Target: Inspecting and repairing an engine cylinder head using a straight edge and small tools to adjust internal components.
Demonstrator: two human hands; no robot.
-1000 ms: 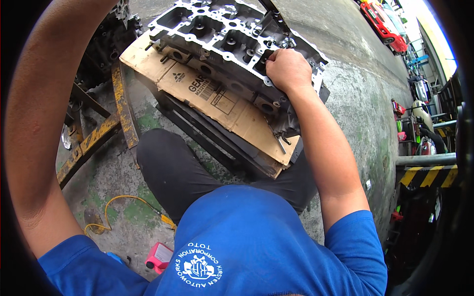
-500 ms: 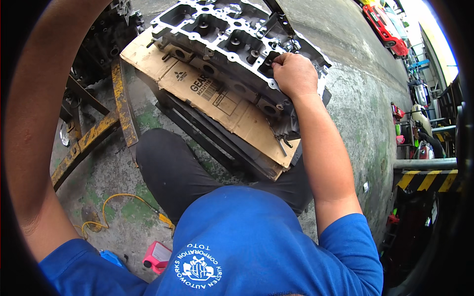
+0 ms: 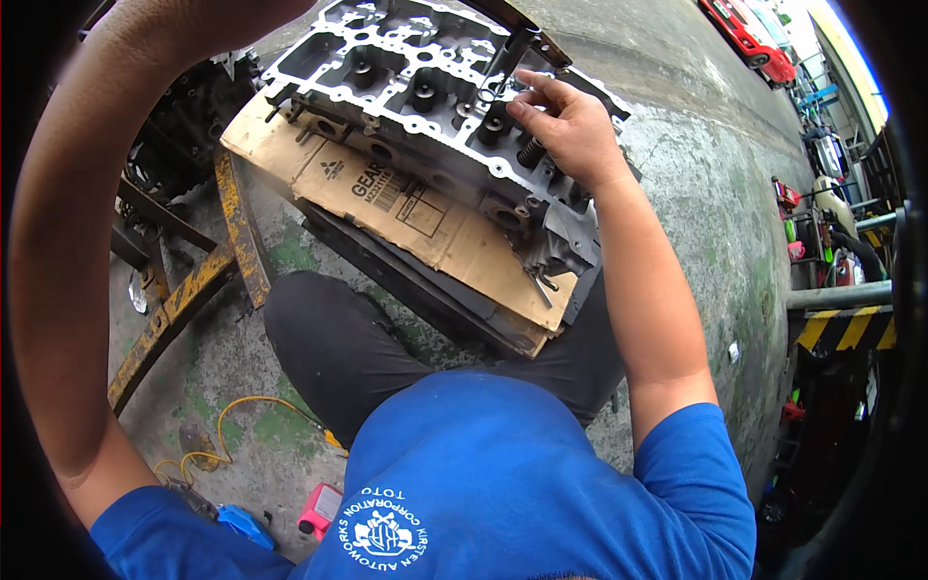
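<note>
A grey metal cylinder head (image 3: 418,126) lies on a flattened cardboard box (image 3: 454,246) on a low dark stand. Over its right part stands a dark tool with a long bar and a cylindrical end piece (image 3: 510,53), which looks like a valve spring compressor. My right hand (image 3: 572,130) is beside that end piece, thumb and forefinger apart. Just below the fingers a coiled valve spring (image 3: 530,153) shows in its pocket. My left hand (image 3: 227,17) is raised at the upper left; its fingers lie beyond the picture's edge, so what they hold is hidden.
A yellow, worn metal frame (image 3: 184,295) carries another engine part (image 3: 188,121) at the left. Near my left side lie a yellow cable (image 3: 227,420), a pink bottle (image 3: 317,507) and a blue object (image 3: 244,525). Short metal rods (image 3: 543,288) rest on the cardboard's near corner.
My right fingers have drawn up from the spring pocket and parted, uncovering the spring. The tool's end has tilted and shifted left in view. My left hand has come lower into the picture.
</note>
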